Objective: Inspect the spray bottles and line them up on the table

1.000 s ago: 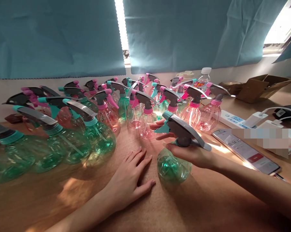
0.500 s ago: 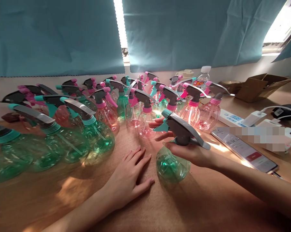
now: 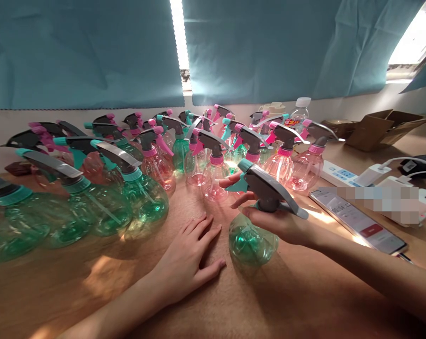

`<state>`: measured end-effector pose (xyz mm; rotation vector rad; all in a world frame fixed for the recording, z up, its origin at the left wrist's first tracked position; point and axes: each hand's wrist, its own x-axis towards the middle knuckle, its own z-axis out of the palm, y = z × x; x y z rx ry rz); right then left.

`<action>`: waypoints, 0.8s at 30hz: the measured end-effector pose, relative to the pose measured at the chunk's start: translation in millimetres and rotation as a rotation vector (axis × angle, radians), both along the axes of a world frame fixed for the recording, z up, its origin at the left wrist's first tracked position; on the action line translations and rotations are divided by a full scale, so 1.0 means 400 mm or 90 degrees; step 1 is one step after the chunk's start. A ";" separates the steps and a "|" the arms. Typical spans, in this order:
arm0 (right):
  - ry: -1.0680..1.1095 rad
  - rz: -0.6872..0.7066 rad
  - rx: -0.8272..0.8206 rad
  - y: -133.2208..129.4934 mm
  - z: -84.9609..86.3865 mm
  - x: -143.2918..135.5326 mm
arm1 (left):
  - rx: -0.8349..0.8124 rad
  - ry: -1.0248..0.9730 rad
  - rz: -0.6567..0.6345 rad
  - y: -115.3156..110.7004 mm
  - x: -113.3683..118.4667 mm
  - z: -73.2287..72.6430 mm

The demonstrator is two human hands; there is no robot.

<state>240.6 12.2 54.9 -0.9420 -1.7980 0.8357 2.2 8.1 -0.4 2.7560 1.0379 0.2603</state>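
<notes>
My right hand (image 3: 287, 223) is around the neck of a green spray bottle (image 3: 252, 242) with a grey head and a teal nozzle and trigger. Its thumb lies across the near side below the head, while the other fingers reach past the trigger on the far side. The bottle stands on the wooden table (image 3: 184, 315), its nozzle pointing left. To its left, my left hand (image 3: 190, 256) rests flat on the tabletop with fingers spread, holding nothing. The nearest green spray bottle (image 3: 147, 200) on the left stands apart from that hand.
Several green and pink spray bottles (image 3: 158, 172) crowd the left and back of the table. At the right lie a phone (image 3: 357, 221), a white power strip (image 3: 336, 173) with chargers and cables, and an open cardboard box (image 3: 379, 132). A blue-green curtain (image 3: 262, 52) hangs behind.
</notes>
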 end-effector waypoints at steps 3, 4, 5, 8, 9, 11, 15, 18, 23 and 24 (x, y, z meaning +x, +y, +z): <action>-0.003 0.005 -0.029 0.001 -0.005 0.004 | 0.010 -0.008 -0.001 0.001 -0.004 -0.009; -0.002 0.012 -0.036 0.001 -0.007 0.005 | 0.014 -0.013 -0.002 0.001 -0.004 -0.012; 0.000 0.022 -0.042 0.002 -0.007 0.006 | 0.017 -0.018 -0.002 0.001 -0.005 -0.013; 0.008 0.050 -0.048 0.004 -0.006 0.005 | 0.016 -0.023 -0.003 0.001 -0.003 -0.011; 0.009 0.054 -0.048 0.004 -0.006 0.005 | 0.012 -0.019 -0.002 0.001 -0.002 -0.009; 0.005 0.057 -0.047 0.005 -0.005 0.003 | 0.003 -0.009 0.000 0.001 0.000 -0.002; 0.000 0.039 -0.051 0.002 -0.005 0.003 | 0.002 -0.005 0.001 0.001 0.002 0.002; -0.001 0.040 -0.050 0.001 -0.006 0.004 | 0.006 -0.009 0.002 0.001 0.000 -0.005; -0.004 0.060 -0.033 0.003 -0.003 0.002 | 0.018 -0.038 -0.004 0.002 -0.005 -0.016; -0.002 0.059 -0.031 0.004 -0.001 0.001 | 0.018 -0.043 -0.005 0.002 -0.005 -0.017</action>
